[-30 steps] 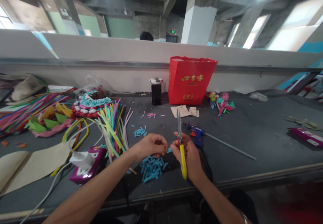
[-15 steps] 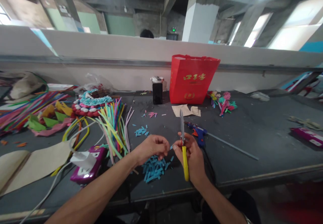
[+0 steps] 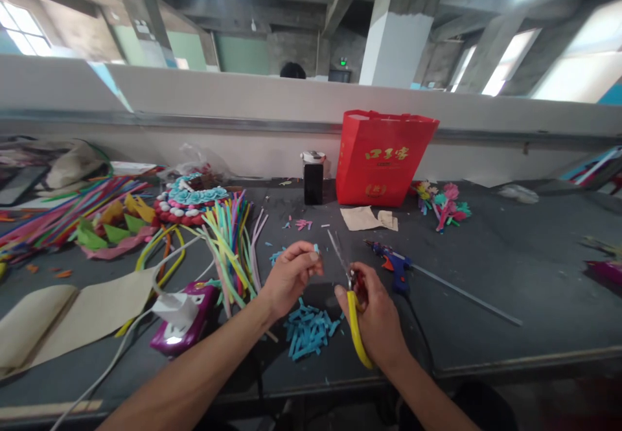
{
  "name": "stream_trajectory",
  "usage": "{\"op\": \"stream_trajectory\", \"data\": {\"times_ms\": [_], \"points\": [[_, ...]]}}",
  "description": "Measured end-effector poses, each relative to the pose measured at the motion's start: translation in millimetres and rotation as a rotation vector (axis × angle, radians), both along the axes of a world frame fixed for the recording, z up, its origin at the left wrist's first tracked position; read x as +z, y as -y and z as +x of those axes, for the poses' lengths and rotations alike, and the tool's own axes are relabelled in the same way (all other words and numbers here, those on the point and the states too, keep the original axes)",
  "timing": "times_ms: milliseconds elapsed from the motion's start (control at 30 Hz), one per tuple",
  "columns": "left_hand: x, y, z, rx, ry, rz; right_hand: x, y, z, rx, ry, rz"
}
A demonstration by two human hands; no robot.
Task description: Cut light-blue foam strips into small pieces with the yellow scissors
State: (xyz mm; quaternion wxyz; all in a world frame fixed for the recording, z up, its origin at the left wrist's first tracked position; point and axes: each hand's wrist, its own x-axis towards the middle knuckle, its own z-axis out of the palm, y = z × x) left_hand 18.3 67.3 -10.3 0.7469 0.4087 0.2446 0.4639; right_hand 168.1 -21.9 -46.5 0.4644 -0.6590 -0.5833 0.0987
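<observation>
Between the thumb and fingers of my left hand [image 3: 294, 275] is a small blue strip piece [image 3: 316, 249]. My right hand [image 3: 376, 311] grips yellow-handled scissors [image 3: 357, 334], their blades pointing up and away, slightly parted, to the right of the blue piece and apart from it. Below my hands lies a pile of short blue strip pieces [image 3: 310, 332]. A smaller group of blue pieces [image 3: 276, 256] sits beyond my left hand, partly hidden by it. Several pink pieces [image 3: 304, 224] lie farther back.
A blue glue gun [image 3: 396, 264] with a long glue stick lies right of the scissors. Behind stand a red bag [image 3: 383, 159] and a bottle with a black phone [image 3: 313, 183]. Colourful fuzzy stems [image 3: 228, 243], a purple power strip [image 3: 184, 321] and an open notebook [image 3: 92, 314] are at left.
My left hand has risen, with a blue piece now showing at its fingertips. The scissors have tilted to the left and their blades have parted a little. The whole view has shifted slightly.
</observation>
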Motion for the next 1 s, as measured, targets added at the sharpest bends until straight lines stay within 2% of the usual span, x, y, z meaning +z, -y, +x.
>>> {"op": "stream_trajectory", "data": {"times_ms": [200,700,1000], "points": [[-0.1,1,1,0.080,0.094,-0.007,-9.9,5,-4,0.015,0.229,-0.015],[-2.1,2,3,0.075,0.116,-0.045,-16.6,6,-1,0.039,0.355,0.065],[-2.5,1,2,0.075,0.099,-0.025,-19.0,5,2,0.061,0.345,0.074]]}}
